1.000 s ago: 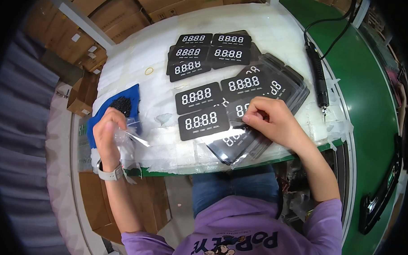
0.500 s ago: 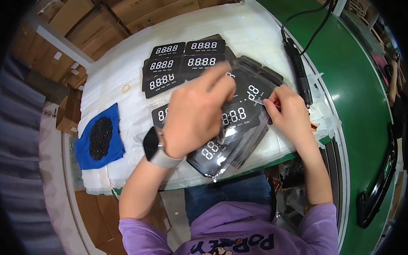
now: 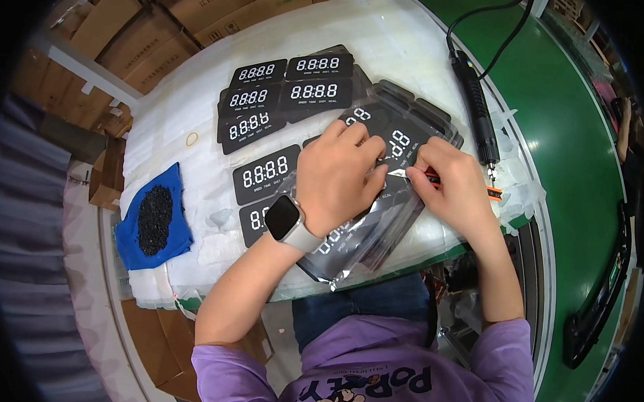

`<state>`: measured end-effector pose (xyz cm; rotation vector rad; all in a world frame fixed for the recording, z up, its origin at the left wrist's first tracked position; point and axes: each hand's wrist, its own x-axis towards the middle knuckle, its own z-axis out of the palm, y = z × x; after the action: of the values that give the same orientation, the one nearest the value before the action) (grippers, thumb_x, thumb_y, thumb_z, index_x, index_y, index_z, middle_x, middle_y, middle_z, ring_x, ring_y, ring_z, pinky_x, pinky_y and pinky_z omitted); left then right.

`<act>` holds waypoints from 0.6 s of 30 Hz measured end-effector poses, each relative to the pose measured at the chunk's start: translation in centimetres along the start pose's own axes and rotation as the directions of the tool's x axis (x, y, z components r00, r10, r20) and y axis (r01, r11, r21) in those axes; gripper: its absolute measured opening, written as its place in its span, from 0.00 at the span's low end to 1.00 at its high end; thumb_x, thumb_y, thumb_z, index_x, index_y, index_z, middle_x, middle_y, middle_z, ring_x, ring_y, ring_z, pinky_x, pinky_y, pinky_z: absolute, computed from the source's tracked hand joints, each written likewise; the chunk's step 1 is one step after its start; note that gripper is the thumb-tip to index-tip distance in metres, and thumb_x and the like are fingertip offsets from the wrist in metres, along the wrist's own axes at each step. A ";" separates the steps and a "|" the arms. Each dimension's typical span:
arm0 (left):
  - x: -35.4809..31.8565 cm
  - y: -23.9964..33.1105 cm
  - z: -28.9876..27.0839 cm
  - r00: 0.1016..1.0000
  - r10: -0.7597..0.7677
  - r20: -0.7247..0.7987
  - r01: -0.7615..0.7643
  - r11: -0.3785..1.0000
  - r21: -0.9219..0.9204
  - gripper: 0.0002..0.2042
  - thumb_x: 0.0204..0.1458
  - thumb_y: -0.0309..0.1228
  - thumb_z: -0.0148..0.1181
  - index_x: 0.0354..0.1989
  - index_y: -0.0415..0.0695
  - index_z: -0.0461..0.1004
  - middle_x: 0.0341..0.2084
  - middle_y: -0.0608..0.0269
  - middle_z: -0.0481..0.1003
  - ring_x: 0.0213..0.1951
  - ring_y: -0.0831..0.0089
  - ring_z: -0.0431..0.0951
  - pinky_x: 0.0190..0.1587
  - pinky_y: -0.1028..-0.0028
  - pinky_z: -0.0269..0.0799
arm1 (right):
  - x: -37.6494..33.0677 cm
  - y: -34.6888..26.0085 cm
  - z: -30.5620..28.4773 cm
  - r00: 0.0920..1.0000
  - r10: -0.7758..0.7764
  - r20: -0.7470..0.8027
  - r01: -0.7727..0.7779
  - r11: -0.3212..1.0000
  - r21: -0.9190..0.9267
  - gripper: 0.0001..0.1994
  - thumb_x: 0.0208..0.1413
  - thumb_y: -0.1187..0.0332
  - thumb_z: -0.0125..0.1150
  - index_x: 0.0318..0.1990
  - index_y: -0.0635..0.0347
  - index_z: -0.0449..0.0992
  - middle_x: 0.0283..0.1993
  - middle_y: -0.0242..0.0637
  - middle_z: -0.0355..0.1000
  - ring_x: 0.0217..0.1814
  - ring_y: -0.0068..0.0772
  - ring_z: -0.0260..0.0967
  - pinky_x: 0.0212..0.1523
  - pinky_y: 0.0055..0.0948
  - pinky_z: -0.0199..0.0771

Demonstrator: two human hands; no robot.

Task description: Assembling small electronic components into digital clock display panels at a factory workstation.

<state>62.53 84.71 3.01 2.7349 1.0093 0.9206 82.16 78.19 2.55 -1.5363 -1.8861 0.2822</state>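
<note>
Black display panels (image 3: pixel 326 92) with white segmented digits lie in overlapping rows on the white-covered table. Nearer to me is a stack of similar panels (image 3: pixel 339 250) in clear, shiny plastic film (image 3: pixel 331 281). Above this stack, my left hand (image 3: pixel 341 170), with a watch (image 3: pixel 284 217) on its wrist, has bent fingers and the thumb closed at the film. My right hand (image 3: pixel 447 180) is closed beside it, with a slim red and black object (image 3: pixel 432 178) showing between thumb and fingers. Most of that object is hidden. A pale strip (image 3: pixel 397 172) shows between both hands.
A blue cloth (image 3: pixel 180 228) with a heap of small black pieces (image 3: pixel 155 220) lies at the left. A corded power screwdriver (image 3: pixel 474 107) rests on the right edge, near an orange item (image 3: pixel 494 193). Cardboard boxes (image 3: pixel 222 13) stand behind the table; a rubber band (image 3: pixel 191 139) lies on it.
My left hand has come down toward my right hand and the filmed stack, uncovering panels at its left. The right hand stays closed at nearly the same place. The whole view has shifted slightly.
</note>
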 end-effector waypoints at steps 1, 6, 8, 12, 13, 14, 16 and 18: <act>0.1 0.0 -0.1 1.000 -0.001 0.001 0.001 1.000 0.001 0.08 0.43 0.30 0.71 0.31 0.49 0.78 0.27 0.67 0.73 0.34 0.63 0.75 0.32 0.66 0.72 | -0.1 0.1 0.1 1.000 0.000 0.000 0.000 1.000 0.001 0.09 0.52 0.71 0.67 0.27 0.62 0.71 0.28 0.40 0.69 0.27 0.50 0.72 0.28 0.44 0.69; 0.0 -0.2 -0.3 0.999 0.011 0.047 -0.009 0.999 -0.035 0.17 0.38 0.43 0.77 0.31 0.49 0.78 0.29 0.68 0.73 0.35 0.64 0.74 0.34 0.67 0.72 | -0.3 0.8 0.7 0.986 0.085 -0.140 -0.096 0.993 -0.071 0.09 0.52 0.71 0.67 0.27 0.62 0.71 0.29 0.42 0.70 0.28 0.52 0.72 0.28 0.44 0.71; 0.0 -0.1 -0.3 0.999 0.003 0.054 -0.001 1.000 -0.027 0.17 0.38 0.42 0.77 0.31 0.49 0.78 0.29 0.68 0.73 0.36 0.65 0.74 0.34 0.67 0.72 | -0.4 0.8 0.7 0.988 0.065 -0.138 -0.078 0.993 -0.092 0.09 0.52 0.71 0.67 0.27 0.62 0.71 0.29 0.41 0.70 0.27 0.52 0.72 0.28 0.44 0.71; 0.1 0.0 -0.2 0.999 -0.005 0.048 0.006 1.000 -0.021 0.16 0.38 0.41 0.77 0.31 0.49 0.78 0.29 0.69 0.74 0.36 0.65 0.74 0.34 0.67 0.72 | -0.3 0.7 0.4 0.994 0.025 -0.108 -0.036 0.994 -0.103 0.09 0.53 0.71 0.66 0.27 0.62 0.71 0.30 0.41 0.70 0.26 0.51 0.72 0.27 0.45 0.71; 0.0 0.0 -0.2 0.999 -0.006 0.050 0.007 1.000 -0.020 0.16 0.38 0.41 0.77 0.31 0.49 0.78 0.29 0.69 0.74 0.36 0.65 0.74 0.34 0.67 0.72 | -0.4 0.8 0.3 0.994 0.025 -0.108 -0.036 0.994 -0.101 0.09 0.53 0.71 0.66 0.27 0.62 0.71 0.30 0.41 0.70 0.26 0.51 0.72 0.27 0.45 0.71; 0.0 0.0 -0.3 0.998 -0.009 0.058 0.009 1.000 -0.016 0.15 0.38 0.40 0.77 0.32 0.49 0.79 0.30 0.69 0.74 0.36 0.65 0.74 0.34 0.67 0.72 | -0.4 0.8 0.3 0.995 0.011 -0.094 -0.019 0.996 -0.087 0.09 0.52 0.71 0.66 0.28 0.61 0.71 0.30 0.41 0.69 0.26 0.51 0.72 0.27 0.44 0.71; 0.1 0.1 -0.2 0.998 -0.009 0.069 0.010 1.000 -0.018 0.15 0.38 0.40 0.77 0.33 0.50 0.80 0.30 0.69 0.74 0.36 0.65 0.75 0.34 0.68 0.72 | -0.5 0.9 0.2 0.997 0.002 -0.082 -0.008 0.997 -0.076 0.09 0.52 0.72 0.66 0.28 0.61 0.71 0.30 0.41 0.69 0.26 0.51 0.72 0.27 0.44 0.71; 0.1 0.3 -0.2 1.000 0.016 0.021 -0.015 0.999 -0.038 0.16 0.38 0.38 0.77 0.37 0.52 0.82 0.32 0.71 0.76 0.38 0.66 0.75 0.35 0.68 0.73 | -0.5 0.9 0.2 0.996 -0.057 -0.073 0.053 0.997 -0.052 0.08 0.52 0.72 0.66 0.29 0.61 0.71 0.30 0.41 0.68 0.26 0.50 0.71 0.26 0.43 0.71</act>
<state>62.63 84.53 3.32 2.7195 0.9581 0.9013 82.77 78.04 1.68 -1.5045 -1.8865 0.1517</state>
